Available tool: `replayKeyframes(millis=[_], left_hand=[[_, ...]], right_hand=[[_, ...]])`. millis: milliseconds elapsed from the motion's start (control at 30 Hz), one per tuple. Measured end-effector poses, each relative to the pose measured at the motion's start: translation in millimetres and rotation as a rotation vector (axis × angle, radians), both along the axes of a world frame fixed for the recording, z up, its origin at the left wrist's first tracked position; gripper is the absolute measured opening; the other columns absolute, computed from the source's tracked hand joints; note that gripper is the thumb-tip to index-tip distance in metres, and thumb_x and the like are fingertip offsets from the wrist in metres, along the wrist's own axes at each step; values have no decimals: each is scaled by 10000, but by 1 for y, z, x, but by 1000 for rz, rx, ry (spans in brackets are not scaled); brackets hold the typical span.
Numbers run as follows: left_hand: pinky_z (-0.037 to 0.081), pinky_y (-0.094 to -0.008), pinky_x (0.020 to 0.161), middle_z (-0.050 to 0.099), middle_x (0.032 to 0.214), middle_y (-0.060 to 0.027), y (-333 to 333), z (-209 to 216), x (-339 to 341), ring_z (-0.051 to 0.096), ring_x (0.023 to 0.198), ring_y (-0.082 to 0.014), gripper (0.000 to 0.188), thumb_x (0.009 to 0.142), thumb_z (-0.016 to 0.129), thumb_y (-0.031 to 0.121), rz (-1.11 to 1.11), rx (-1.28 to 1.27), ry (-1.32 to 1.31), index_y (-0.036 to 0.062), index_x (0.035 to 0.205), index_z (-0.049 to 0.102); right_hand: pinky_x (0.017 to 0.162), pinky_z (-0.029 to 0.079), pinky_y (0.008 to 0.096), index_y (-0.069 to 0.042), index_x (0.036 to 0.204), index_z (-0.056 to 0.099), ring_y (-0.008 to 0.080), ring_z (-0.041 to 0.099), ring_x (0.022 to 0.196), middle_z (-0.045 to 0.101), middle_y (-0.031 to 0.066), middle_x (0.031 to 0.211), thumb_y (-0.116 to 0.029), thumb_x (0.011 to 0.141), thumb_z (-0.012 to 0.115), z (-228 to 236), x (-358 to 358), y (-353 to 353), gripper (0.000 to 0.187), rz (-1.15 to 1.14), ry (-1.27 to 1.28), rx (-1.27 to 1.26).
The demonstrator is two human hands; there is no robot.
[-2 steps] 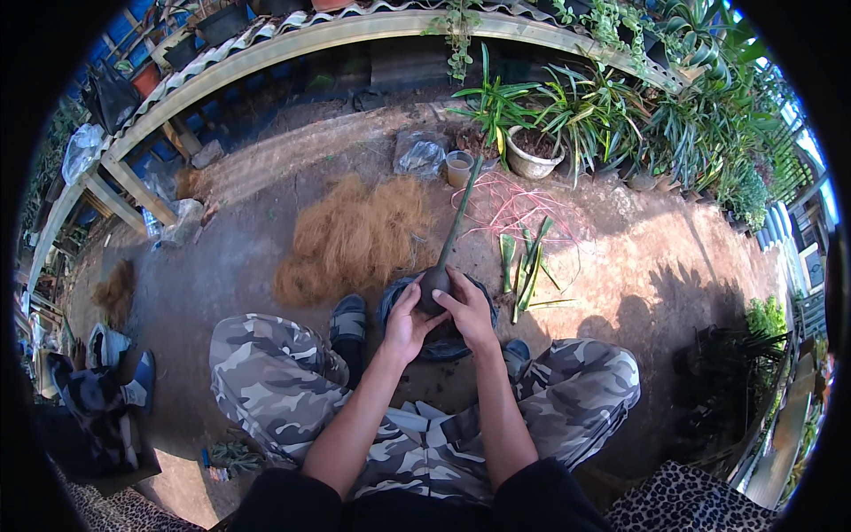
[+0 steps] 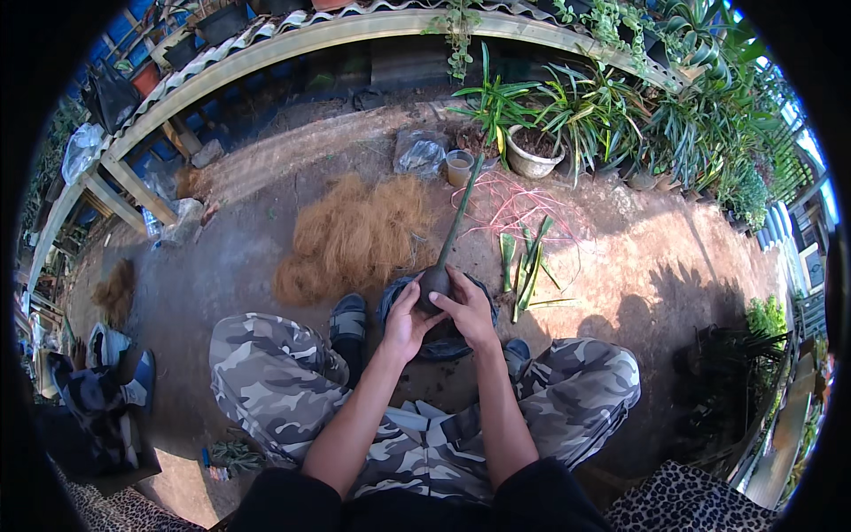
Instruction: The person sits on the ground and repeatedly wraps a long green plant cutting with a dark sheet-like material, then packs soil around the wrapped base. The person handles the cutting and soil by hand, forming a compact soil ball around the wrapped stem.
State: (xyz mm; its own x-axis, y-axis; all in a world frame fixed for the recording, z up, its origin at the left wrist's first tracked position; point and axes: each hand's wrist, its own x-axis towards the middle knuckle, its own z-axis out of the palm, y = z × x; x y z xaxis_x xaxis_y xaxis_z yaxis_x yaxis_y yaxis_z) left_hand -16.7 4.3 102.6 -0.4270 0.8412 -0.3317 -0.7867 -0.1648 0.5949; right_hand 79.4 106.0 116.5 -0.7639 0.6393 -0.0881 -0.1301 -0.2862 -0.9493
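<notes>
Between my cupped palms sits a dark, smooth ball of soil (image 2: 433,284). A long, narrow green plant stalk (image 2: 462,211) rises from its top, leaning slightly right and pointing away from me. My left hand (image 2: 405,321) wraps the ball's left side. On the other side my right hand (image 2: 469,312) presses it, with the thumb across its front. Below both hands is a round container lined with dark plastic (image 2: 443,349); its contents are mostly hidden by my hands.
A heap of brown coconut fibre (image 2: 359,232) lies ahead to the left. Pink string (image 2: 514,199) spreads loosely on the right, near cut green leaves (image 2: 530,266). Farther off are a plastic cup (image 2: 459,167), a clear plastic bag (image 2: 421,154) and a potted plant (image 2: 534,164).
</notes>
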Motion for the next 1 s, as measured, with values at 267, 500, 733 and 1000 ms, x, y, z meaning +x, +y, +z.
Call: replayKeyframes(millis=[267, 500, 733, 1000], left_hand=[[577, -372, 844, 600, 1249, -62, 7, -2, -7, 629, 1074, -174, 411, 1027, 482, 261, -6, 9, 108, 110, 1409, 460], [586, -363, 838, 602, 1247, -67, 5, 1, -9, 635, 1062, -170, 422, 1031, 471, 266, 0, 17, 94, 96, 1416, 448], [578, -389, 877, 566, 1299, -91, 3, 5, -12, 617, 1114, -195, 453, 1029, 473, 247, -32, 28, 107, 75, 1443, 405], [521, -439, 991, 505, 1374, -110, 4, 6, -12, 541, 1237, -230, 548, 975, 545, 100, -106, 122, 219, 59, 1479, 334]], right_hand=[[1045, 411, 324, 139, 1456, 241, 196, 516, 1219, 488, 186, 1376, 41, 844, 687, -2, -3, 9, 764, 43, -9, 151], [1032, 417, 311, 123, 1467, 237, 185, 520, 1213, 496, 169, 1374, 30, 860, 674, -3, -2, 8, 754, 77, 34, 207], [956, 467, 286, 68, 1486, 268, 151, 575, 1115, 573, 131, 1282, -15, 883, 672, -7, -4, 9, 730, 33, 51, 209], [940, 469, 276, 85, 1393, 427, 152, 586, 1094, 614, 120, 1232, -26, 914, 630, -12, -5, 10, 532, -68, 55, 78]])
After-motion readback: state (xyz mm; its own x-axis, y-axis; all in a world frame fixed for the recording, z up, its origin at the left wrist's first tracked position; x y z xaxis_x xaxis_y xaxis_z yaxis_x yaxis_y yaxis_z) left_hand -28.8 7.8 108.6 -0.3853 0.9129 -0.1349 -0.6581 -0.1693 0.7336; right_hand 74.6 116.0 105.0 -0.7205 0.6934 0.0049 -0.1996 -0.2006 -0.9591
